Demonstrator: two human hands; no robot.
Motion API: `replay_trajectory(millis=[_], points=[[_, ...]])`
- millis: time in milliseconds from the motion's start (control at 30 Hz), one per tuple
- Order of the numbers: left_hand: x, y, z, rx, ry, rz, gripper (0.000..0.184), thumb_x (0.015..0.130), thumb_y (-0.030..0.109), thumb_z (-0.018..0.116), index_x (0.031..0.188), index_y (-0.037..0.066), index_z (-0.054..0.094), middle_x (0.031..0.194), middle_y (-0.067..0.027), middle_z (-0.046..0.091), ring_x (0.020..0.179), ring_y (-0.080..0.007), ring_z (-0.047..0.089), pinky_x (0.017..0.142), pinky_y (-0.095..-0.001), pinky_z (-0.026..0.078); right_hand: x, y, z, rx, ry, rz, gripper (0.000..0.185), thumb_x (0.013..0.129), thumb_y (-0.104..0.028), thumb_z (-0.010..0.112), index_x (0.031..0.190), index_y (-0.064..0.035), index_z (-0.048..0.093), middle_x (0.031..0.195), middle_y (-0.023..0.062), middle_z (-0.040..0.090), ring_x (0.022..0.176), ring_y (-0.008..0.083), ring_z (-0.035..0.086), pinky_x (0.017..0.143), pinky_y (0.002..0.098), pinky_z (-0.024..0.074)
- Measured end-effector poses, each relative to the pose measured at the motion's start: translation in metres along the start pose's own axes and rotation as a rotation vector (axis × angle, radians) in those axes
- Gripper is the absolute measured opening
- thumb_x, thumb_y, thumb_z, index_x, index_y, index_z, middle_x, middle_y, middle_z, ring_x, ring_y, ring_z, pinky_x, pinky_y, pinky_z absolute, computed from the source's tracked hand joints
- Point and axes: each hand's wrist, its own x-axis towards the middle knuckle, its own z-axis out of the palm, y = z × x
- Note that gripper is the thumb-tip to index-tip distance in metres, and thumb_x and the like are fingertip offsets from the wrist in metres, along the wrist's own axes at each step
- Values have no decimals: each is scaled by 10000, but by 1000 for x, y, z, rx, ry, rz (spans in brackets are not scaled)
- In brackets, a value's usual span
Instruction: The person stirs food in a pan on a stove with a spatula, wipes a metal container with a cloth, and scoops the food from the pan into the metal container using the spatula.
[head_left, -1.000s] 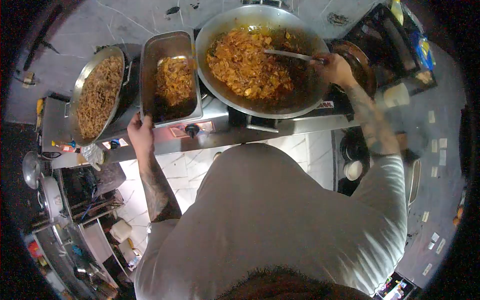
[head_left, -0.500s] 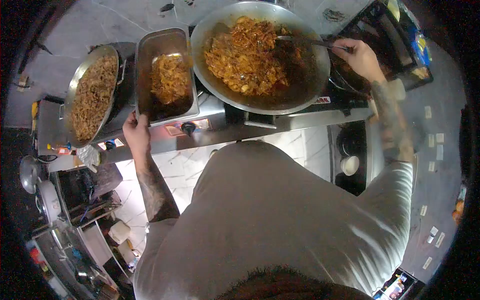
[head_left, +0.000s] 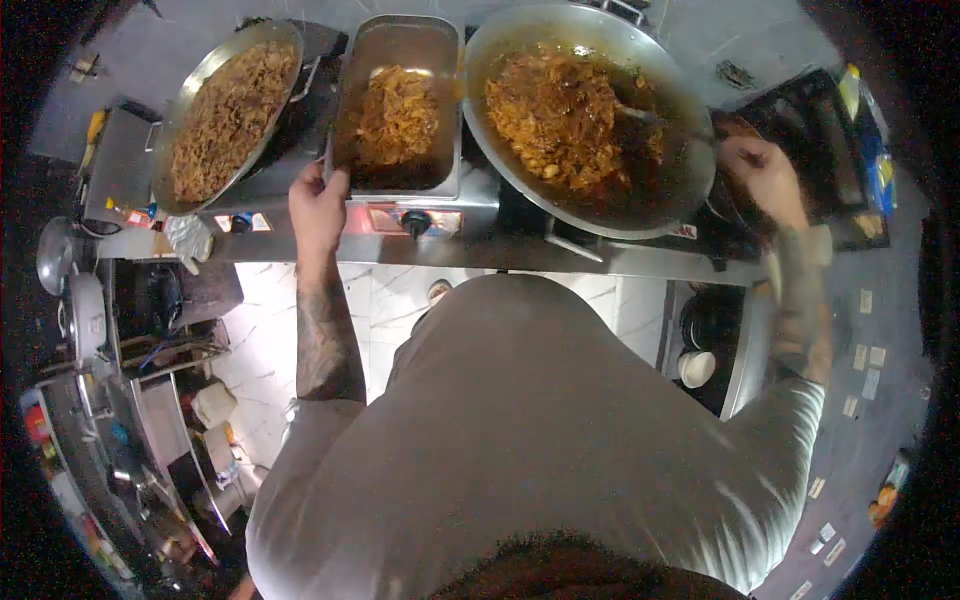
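My left hand (head_left: 318,210) grips the near left corner of a deep rectangular steel pan (head_left: 452,185), thumb and fingers closed on its rim. Saucy shredded orange-brown food (head_left: 398,115) covers part of that pan's floor. Over the right rim of a large round metal pan (head_left: 692,165), my right hand (head_left: 765,172) is closed around the handle of a long-handled serving spoon (head_left: 640,115). The spoon's head lies low in the big pan, partly blurred and sunk in sauce, so its exact shape is hard to see. Chunky food in dark red-brown sauce (head_left: 555,120) fills the pan's left side.
On the left, a tilted round pan (head_left: 290,130) holds browned minced food. Stove knobs (head_left: 415,222) line the metal front edge. A crumpled white cloth (head_left: 188,240) hangs at the left edge. A dark tray (head_left: 815,140) and bright packets (head_left: 880,175) stand far right.
The view has shifted, so the pans appear further right. The spoon has gone from the heaped food at the back toward the big pan's right side. My left hand stays on the pan corner.
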Motion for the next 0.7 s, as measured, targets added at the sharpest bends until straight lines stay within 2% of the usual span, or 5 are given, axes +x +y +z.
replay_trajectory(millis=[267, 333, 400, 467, 700], points=[[4, -3, -4, 82, -7, -68, 231, 906, 197, 607, 834, -23, 610, 644, 38, 512, 612, -53, 432, 547, -229, 345, 31, -102, -30, -175, 75, -129, 253, 824, -246, 663, 1046, -129, 698, 1013, 122, 687, 970, 287, 650, 857, 352, 494], [5, -7, -4, 225, 38, 82, 312, 925, 272, 604, 796, -12, 603, 617, 33, 492, 593, -60, 411, 541, -235, 343, 40, -135, -22, -209, 77, -189, 251, 811, -228, 663, 1041, -134, 699, 1012, 118, 686, 986, 292, 645, 861, 365, 497], [5, -4, -2, 177, 37, 82, 316, 925, 275, 601, 793, -12, 604, 613, 26, 493, 589, -63, 411, 539, -239, 344, 60, -146, 4, -327, 175, -558, 259, 836, -249, 662, 1031, -82, 684, 906, 161, 660, 755, 265, 651, 692, 359, 508], [2, 0, 0, 128, 42, 81, 321, 925, 279, 599, 789, -12, 604, 610, 20, 494, 585, -66, 411, 537, -242, 346, 60, -179, 36, -638, 374, -792, 239, 814, -252, 656, 993, -98, 693, 833, 124, 646, 720, 264, 637, 670, 400, 500], [10, -15, -5, 80, 14, 45, 321, 919, 268, 604, 794, -27, 613, 618, 9, 508, 592, -69, 425, 542, -247, 358, 52, -232, 35, -760, 408, -985, 272, 744, -210, 657, 993, -109, 695, 779, 101, 618, 710, 279, 624, 659, 410, 495]])
